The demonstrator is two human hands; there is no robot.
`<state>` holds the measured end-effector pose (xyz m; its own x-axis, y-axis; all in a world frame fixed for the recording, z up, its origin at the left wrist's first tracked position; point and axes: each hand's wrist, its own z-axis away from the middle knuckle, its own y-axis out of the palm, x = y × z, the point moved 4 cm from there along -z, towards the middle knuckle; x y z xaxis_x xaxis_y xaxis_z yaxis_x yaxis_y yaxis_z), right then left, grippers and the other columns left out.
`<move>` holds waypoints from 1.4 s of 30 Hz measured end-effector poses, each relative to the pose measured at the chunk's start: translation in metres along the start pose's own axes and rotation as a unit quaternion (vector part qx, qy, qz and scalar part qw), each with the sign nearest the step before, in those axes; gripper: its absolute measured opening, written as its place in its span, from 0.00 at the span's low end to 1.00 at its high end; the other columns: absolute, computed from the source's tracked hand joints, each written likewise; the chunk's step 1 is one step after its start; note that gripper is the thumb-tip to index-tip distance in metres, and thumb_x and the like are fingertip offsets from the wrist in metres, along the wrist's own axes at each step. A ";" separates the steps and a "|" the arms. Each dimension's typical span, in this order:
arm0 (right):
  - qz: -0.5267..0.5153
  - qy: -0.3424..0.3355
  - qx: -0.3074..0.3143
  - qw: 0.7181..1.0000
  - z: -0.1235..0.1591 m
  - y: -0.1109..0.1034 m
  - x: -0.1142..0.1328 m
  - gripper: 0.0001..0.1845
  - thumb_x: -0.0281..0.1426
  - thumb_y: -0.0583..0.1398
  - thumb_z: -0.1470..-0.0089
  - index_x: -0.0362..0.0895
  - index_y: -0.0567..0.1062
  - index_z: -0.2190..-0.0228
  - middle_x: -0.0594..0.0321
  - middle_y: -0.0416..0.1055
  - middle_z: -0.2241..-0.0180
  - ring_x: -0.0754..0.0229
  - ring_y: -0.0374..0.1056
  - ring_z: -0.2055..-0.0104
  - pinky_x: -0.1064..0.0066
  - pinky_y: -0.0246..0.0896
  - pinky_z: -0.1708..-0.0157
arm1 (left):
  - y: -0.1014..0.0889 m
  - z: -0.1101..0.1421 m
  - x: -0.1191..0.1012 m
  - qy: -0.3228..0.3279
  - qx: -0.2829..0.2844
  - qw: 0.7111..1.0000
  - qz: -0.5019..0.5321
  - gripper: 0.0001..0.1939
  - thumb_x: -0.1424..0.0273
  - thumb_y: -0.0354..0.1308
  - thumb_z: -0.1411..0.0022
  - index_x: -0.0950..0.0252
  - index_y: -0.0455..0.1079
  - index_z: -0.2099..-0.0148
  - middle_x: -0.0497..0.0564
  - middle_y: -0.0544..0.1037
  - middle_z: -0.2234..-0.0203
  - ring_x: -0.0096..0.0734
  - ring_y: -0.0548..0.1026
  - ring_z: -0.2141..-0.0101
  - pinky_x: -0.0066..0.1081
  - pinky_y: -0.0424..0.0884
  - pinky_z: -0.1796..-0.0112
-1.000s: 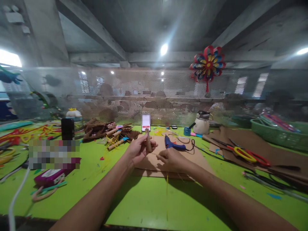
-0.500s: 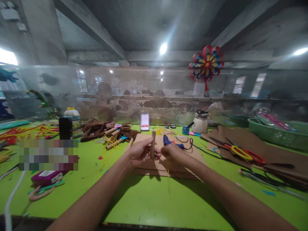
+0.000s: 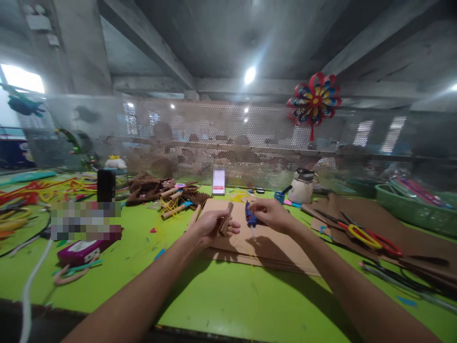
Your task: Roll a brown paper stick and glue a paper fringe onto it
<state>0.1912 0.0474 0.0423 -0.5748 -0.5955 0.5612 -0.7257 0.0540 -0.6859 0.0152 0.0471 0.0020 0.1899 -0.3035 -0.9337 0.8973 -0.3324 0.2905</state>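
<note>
My left hand (image 3: 211,226) is closed round a narrow strip of pleated brown paper (image 3: 226,221), held tilted up above the stacked cardboard sheets (image 3: 228,247). To its right, my right hand (image 3: 273,215) is raised with its fingers curled, right beside the blue glue gun (image 3: 251,218). Those fingers overlap the gun's handle in view; whether they grip it or something thin is hidden. The gun's nozzle points away from me, and a pale glue stick (image 3: 253,233) shows at its back end. Thin yellow threads (image 3: 251,259) show at the cardboard's front edge.
Left stand a black phone (image 3: 106,186) and a purple box (image 3: 80,250). Brown paper pieces (image 3: 150,190) and a lit phone (image 3: 219,181) are at the back. Right are a white jar (image 3: 302,186), scissors (image 3: 364,237), brown sheets (image 3: 357,214) and a green basket (image 3: 410,202).
My right hand has risen from low over the cardboard, near my left fingers, to the glue gun. My left hand keeps the pleated paper, which has tipped from upright to slanted.
</note>
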 end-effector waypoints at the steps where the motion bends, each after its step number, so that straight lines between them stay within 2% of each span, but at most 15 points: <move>1: 0.000 -0.026 -0.032 0.999 0.002 -0.001 0.011 0.12 0.25 0.54 0.53 0.39 0.77 0.69 0.59 0.73 0.71 0.63 0.65 0.70 0.73 0.59 0.69 | 0.001 0.000 0.002 -0.005 0.005 1.000 -0.008 0.11 0.70 0.46 0.40 0.73 0.65 0.67 0.59 0.76 0.77 0.32 0.75 0.76 0.26 0.67 0.77; 2: 0.000 -0.057 -0.045 0.997 0.005 0.000 0.022 0.12 0.24 0.54 0.52 0.40 0.77 0.68 0.59 0.72 0.71 0.64 0.65 0.71 0.73 0.58 0.70 | 0.003 -0.001 0.004 -0.007 0.011 1.000 -0.016 0.12 0.70 0.47 0.40 0.74 0.66 0.67 0.59 0.76 0.77 0.31 0.74 0.78 0.27 0.67 0.77; 5: 0.024 -0.142 -0.008 0.990 0.015 0.014 0.052 0.11 0.22 0.55 0.52 0.42 0.76 0.69 0.61 0.70 0.73 0.64 0.63 0.70 0.73 0.58 0.68 | 0.009 -0.001 0.008 0.021 0.026 0.998 -0.047 0.10 0.72 0.49 0.43 0.75 0.68 0.69 0.56 0.74 0.80 0.29 0.72 0.80 0.26 0.66 0.78; 7: 0.044 -0.167 0.019 0.985 0.021 0.024 0.061 0.11 0.21 0.55 0.52 0.42 0.76 0.69 0.60 0.69 0.71 0.63 0.63 0.68 0.72 0.58 0.67 | 0.011 -0.002 0.010 0.050 0.021 0.996 -0.065 0.09 0.75 0.50 0.46 0.74 0.70 0.72 0.54 0.74 0.81 0.27 0.70 0.81 0.25 0.65 0.78; 11: 0.068 -0.162 0.037 0.984 0.025 0.034 0.058 0.11 0.21 0.56 0.52 0.43 0.76 0.67 0.59 0.68 0.69 0.62 0.62 0.66 0.72 0.58 0.67 | 0.010 -0.005 0.014 0.069 0.020 0.994 -0.077 0.10 0.76 0.50 0.47 0.72 0.70 0.76 0.52 0.73 0.83 0.26 0.69 0.82 0.25 0.64 0.79; 17: 0.067 -0.169 0.010 0.983 0.022 0.036 0.050 0.11 0.20 0.56 0.53 0.43 0.75 0.68 0.60 0.66 0.69 0.62 0.61 0.65 0.71 0.57 0.65 | 0.010 -0.006 0.015 0.067 0.045 0.995 -0.058 0.10 0.75 0.49 0.47 0.72 0.70 0.73 0.52 0.73 0.83 0.27 0.70 0.82 0.26 0.65 0.79; 21: 0.037 -0.164 -0.003 0.986 0.021 0.037 0.052 0.09 0.19 0.56 0.53 0.42 0.74 0.73 0.62 0.66 0.72 0.64 0.61 0.68 0.72 0.56 0.66 | 0.013 -0.004 0.012 0.062 0.046 0.997 -0.030 0.11 0.75 0.47 0.46 0.72 0.69 0.74 0.53 0.73 0.82 0.28 0.70 0.82 0.27 0.67 0.78; 24: -0.012 -0.140 -0.021 0.990 0.018 0.033 0.050 0.10 0.20 0.56 0.54 0.42 0.75 0.72 0.63 0.66 0.74 0.65 0.61 0.70 0.74 0.57 0.68 | 0.013 -0.004 0.011 0.058 0.063 0.996 -0.019 0.11 0.74 0.47 0.44 0.73 0.70 0.71 0.54 0.74 0.81 0.28 0.71 0.81 0.27 0.67 0.78; 28: -0.040 -0.082 -0.085 0.992 0.008 0.021 0.024 0.11 0.24 0.55 0.53 0.42 0.76 0.69 0.61 0.70 0.72 0.64 0.64 0.70 0.73 0.58 0.69 | 0.009 -0.005 0.009 0.025 0.080 0.996 0.012 0.12 0.74 0.44 0.40 0.74 0.68 0.68 0.58 0.75 0.79 0.29 0.72 0.80 0.27 0.68 0.75; 31: -0.014 -0.018 -0.144 0.989 0.001 0.012 -0.011 0.11 0.26 0.54 0.54 0.41 0.76 0.71 0.59 0.73 0.70 0.61 0.66 0.68 0.71 0.60 0.67 | 0.001 -0.005 0.003 0.017 0.039 0.998 0.054 0.11 0.75 0.44 0.40 0.73 0.66 0.70 0.58 0.75 0.79 0.28 0.72 0.80 0.26 0.69 0.76; 33: 0.020 0.044 -0.158 0.986 -0.002 0.007 -0.037 0.13 0.26 0.53 0.54 0.40 0.77 0.71 0.59 0.74 0.69 0.60 0.67 0.67 0.70 0.60 0.66 | -0.007 -0.005 -0.003 0.024 0.008 0.997 0.074 0.10 0.76 0.45 0.40 0.73 0.65 0.70 0.58 0.75 0.80 0.28 0.72 0.80 0.25 0.69 0.77; 35: 0.084 0.122 -0.140 0.979 -0.004 0.004 -0.059 0.15 0.26 0.51 0.54 0.40 0.76 0.67 0.58 0.74 0.71 0.59 0.68 0.69 0.70 0.61 0.68 | -0.015 -0.007 -0.007 0.034 -0.018 0.996 0.083 0.10 0.76 0.45 0.40 0.72 0.65 0.71 0.58 0.75 0.80 0.27 0.72 0.80 0.24 0.69 0.78; 37: 0.141 0.160 -0.110 0.971 -0.006 0.004 -0.072 0.18 0.26 0.50 0.53 0.39 0.76 0.64 0.58 0.74 0.72 0.59 0.68 0.69 0.70 0.61 0.70 | -0.023 -0.009 -0.008 0.034 -0.039 0.995 0.086 0.10 0.76 0.45 0.40 0.73 0.65 0.71 0.57 0.74 0.80 0.26 0.71 0.81 0.23 0.69 0.79; 39: 0.174 0.161 -0.079 0.968 -0.009 0.005 -0.077 0.18 0.25 0.50 0.53 0.40 0.75 0.63 0.57 0.74 0.69 0.59 0.67 0.67 0.71 0.59 0.68 | -0.027 -0.012 -0.007 0.026 -0.050 0.994 0.091 0.11 0.76 0.45 0.40 0.73 0.65 0.72 0.57 0.74 0.81 0.26 0.71 0.82 0.23 0.69 0.80; 42: 0.215 0.136 -0.025 0.967 -0.012 0.014 -0.076 0.13 0.23 0.56 0.58 0.39 0.76 0.68 0.54 0.73 0.65 0.55 0.64 0.60 0.70 0.56 0.63 | -0.026 -0.011 -0.005 0.024 -0.054 0.994 0.097 0.11 0.76 0.45 0.40 0.71 0.64 0.73 0.56 0.74 0.81 0.26 0.71 0.82 0.23 0.69 0.81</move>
<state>0.2202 0.1030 -0.0043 -0.9007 -0.2766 0.3351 -0.4111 0.2930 -0.8632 -0.0052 0.0670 -0.0030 0.3795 -0.3092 -0.8720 0.8790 -0.1738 0.4441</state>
